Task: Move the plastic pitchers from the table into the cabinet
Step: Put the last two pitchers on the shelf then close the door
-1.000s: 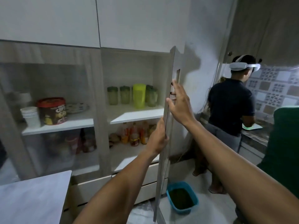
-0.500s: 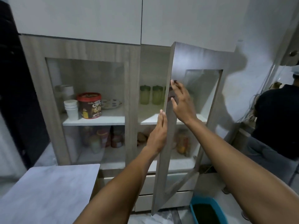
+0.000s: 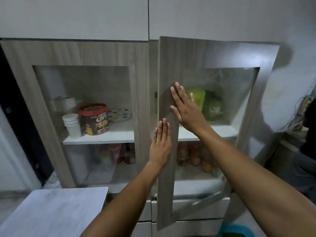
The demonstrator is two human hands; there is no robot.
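Observation:
The cabinet's right glass door (image 3: 212, 55) stands slightly ajar. My right hand (image 3: 185, 108) lies flat on the door's left frame and glass, fingers spread. Lower on the same frame, my left hand (image 3: 161, 142) presses flat with fingers together. Through the glass I see a lime-green plastic pitcher (image 3: 197, 98) and a darker green one (image 3: 212, 106) on the upper shelf (image 3: 222, 131). Both hands hold nothing. The grey table (image 3: 54, 211) sits at the lower left with bare top in view.
Behind the left glass door (image 3: 82, 93) stand a stack of white cups (image 3: 71, 124), a red-lidded chocolate tub (image 3: 94, 118) and a dotted plate (image 3: 120, 114). Bottles fill the lower shelf. A blue basin (image 3: 236, 230) sits on the floor; a person (image 3: 307, 142) stands at the right edge.
The right door has swung from wide open to nearly shut. Both hands went from its edge to flat on its face. My view turned left toward the cabinet.

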